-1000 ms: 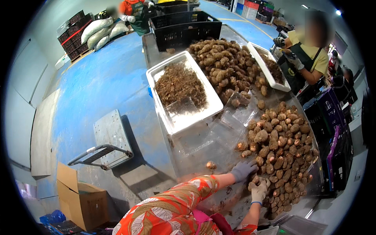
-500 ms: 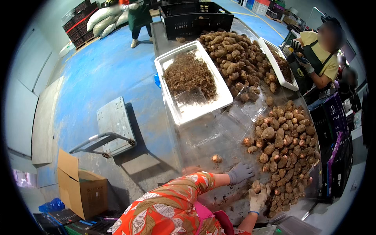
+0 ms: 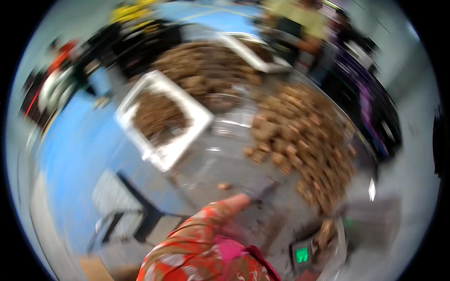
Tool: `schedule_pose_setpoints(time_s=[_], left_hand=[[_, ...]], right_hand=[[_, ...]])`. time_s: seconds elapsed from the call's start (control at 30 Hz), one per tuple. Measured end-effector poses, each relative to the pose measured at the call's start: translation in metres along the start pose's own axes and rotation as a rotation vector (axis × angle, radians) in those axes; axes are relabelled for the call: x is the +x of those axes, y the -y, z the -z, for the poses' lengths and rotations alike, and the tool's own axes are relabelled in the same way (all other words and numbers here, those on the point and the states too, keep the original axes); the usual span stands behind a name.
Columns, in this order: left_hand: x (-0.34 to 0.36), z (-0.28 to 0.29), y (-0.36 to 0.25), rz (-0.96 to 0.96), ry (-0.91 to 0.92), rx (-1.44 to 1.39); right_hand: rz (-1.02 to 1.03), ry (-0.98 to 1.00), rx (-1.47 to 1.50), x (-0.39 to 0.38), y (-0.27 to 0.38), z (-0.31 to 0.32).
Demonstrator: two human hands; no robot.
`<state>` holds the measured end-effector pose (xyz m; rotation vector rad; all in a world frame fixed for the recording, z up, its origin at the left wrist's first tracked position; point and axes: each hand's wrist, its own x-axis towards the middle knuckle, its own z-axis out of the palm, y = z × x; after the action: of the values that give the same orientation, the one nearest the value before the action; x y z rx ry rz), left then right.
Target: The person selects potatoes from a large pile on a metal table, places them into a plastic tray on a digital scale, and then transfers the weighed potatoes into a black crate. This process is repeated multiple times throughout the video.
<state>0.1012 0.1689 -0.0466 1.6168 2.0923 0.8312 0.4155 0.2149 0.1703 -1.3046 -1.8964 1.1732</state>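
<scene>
The picture is badly blurred. My left hand [image 3: 259, 190], in a grey glove, reaches over the metal table [image 3: 197, 164] near a lone brown tuber [image 3: 224, 186], left of a pile of tubers [image 3: 300, 136]; its fingers are smeared. My right hand [image 3: 322, 255] is at the lower right, over a scale with a lit green display [image 3: 302, 254]. Brown tuber-like shapes [image 3: 326, 232] are at that hand, beside what looks like a clear container [image 3: 342, 243]; whether its fingers grip them I cannot tell.
A white foam box [image 3: 198, 122] of brown debris, a larger tuber heap [image 3: 192, 63] and a second foam tray [image 3: 234, 44] lie farther back. A co-worker [image 3: 309, 28] stands behind that tray. Dark crates [image 3: 351, 89] line the right; a trolley [image 3: 117, 196] is on the left floor.
The view has swung and blurred. My right hand, earlier holding tubers at the pile's lower edge, has moved down to the scale, which has come into view.
</scene>
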Motion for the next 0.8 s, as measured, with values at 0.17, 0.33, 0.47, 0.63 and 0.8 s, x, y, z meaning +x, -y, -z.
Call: schedule_pose_setpoints(time_s=[0.17, 0.33, 0.47, 0.63, 0.8], left_hand=[[0.077, -0.008, -0.030, -0.166, -0.078, 0.328], [0.103, -0.060, -0.059, -0.144, -0.174, 0.227], [0.112, -0.075, -0.089, 0.140, -0.174, -0.471], [0.135, -0.072, -0.156, 0.211, -0.008, -0.865], [0.147, -0.083, -0.242, 0.103, 0.210, -1.045]], right_hand=[[-0.070, -0.609, 0.362, 0.064, -0.029, 0.135], [-0.039, -0.785, 0.160, 0.044, -0.092, 0.251], [-0.149, -0.614, 0.360, 0.053, -0.121, 0.271], [0.088, -0.429, -0.260, 0.091, -0.137, 0.242], [-0.090, -0.286, -0.612, 0.118, -0.152, 0.235]])
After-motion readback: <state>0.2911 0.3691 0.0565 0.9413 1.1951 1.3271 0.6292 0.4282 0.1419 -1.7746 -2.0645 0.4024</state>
